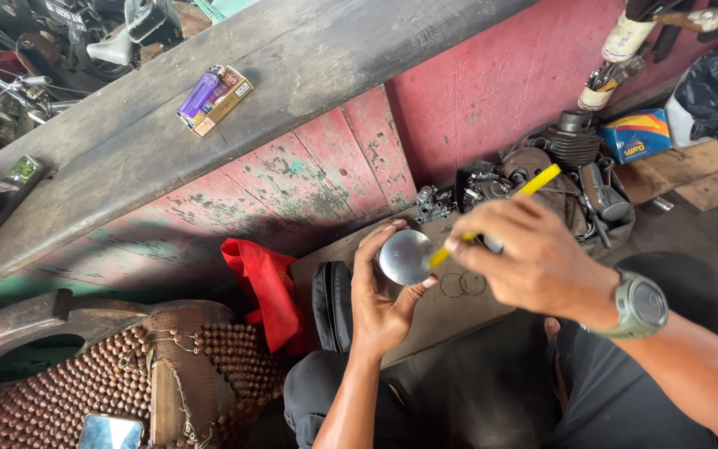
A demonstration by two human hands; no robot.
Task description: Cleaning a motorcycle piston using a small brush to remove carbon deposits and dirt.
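Note:
My left hand (381, 291) grips a round metal part with a shiny flat top (405, 256), held upright at the middle of the view. My right hand (533, 258), with a grey watch on its wrist, holds a thin yellow-handled tool (496, 218) whose tip touches the right edge of the metal part. Under both hands lies a piece of brown cardboard (442, 303) with a few thin metal rings (464, 284) on it.
A pile of dark engine parts (558, 166) sits by the red wall. A red cloth (266, 287) and a black pouch (331, 306) lie to the left. A purple lighter on a small packet (213, 98) rests on the wooden bench. A beaded seat cover (126, 382) is at the lower left.

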